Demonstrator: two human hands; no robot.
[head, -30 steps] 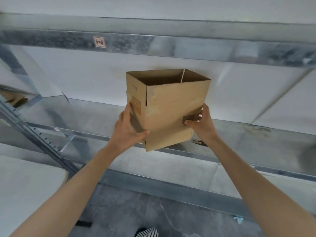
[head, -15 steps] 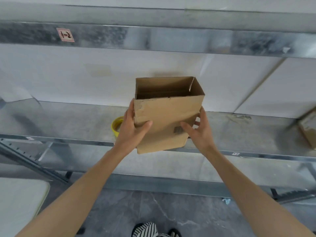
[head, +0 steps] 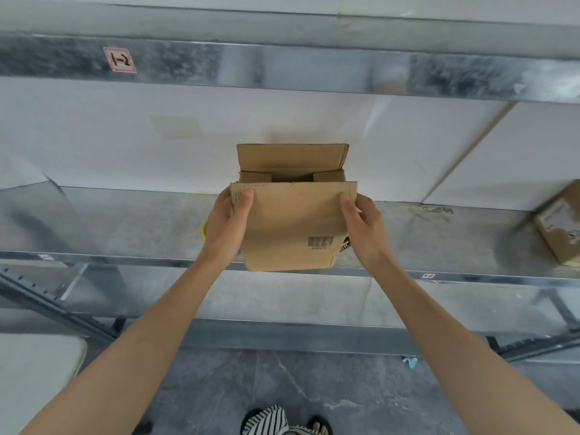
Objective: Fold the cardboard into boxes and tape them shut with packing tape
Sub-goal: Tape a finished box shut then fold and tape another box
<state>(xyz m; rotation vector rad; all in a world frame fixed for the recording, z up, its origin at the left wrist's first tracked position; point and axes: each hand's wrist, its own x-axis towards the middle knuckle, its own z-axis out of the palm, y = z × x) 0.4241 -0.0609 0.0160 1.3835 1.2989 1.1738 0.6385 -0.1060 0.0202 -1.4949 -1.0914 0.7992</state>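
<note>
Box is held upright over the shelf front edge, top flaps open. Left hand grips the near flap's left corner, thumb on front; right hand grips its right corner likewise.

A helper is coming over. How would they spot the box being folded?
Find the metal shelf below the 1-2 label. At its middle, the left hand and right hand hold a box. Unlike the right box, it is open-topped with a barcode.
</note>
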